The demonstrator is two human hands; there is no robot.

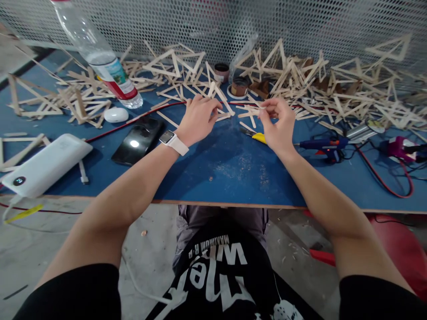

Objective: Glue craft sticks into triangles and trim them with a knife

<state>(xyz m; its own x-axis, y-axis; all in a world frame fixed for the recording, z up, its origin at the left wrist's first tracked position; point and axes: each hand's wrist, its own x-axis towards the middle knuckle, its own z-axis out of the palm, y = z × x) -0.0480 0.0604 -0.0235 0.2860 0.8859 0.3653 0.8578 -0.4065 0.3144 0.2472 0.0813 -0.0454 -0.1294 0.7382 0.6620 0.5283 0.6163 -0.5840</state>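
Note:
My left hand [200,116], with a white-banded watch on its wrist, reaches palm down over the near edge of the stick pile. Its thumb and index finger are apart beside several wooden craft sticks [224,98]; some fingertips are hidden. My right hand [278,124] is raised, thumb and index finger pinched on the end of a thin craft stick [256,104]. Below that hand lies a yellow utility knife [259,138], its handle partly covered by the hand. A blue hot glue gun [323,143] rests to the right of my right wrist.
Glued stick frames [293,80] pile along the perforated metal screen [213,26]. A bottle [115,80], white case [116,115], black phone [138,140] and power bank [48,164] stand left. Small brown pots [239,87] sit at the back; a red cable [383,178] runs right.

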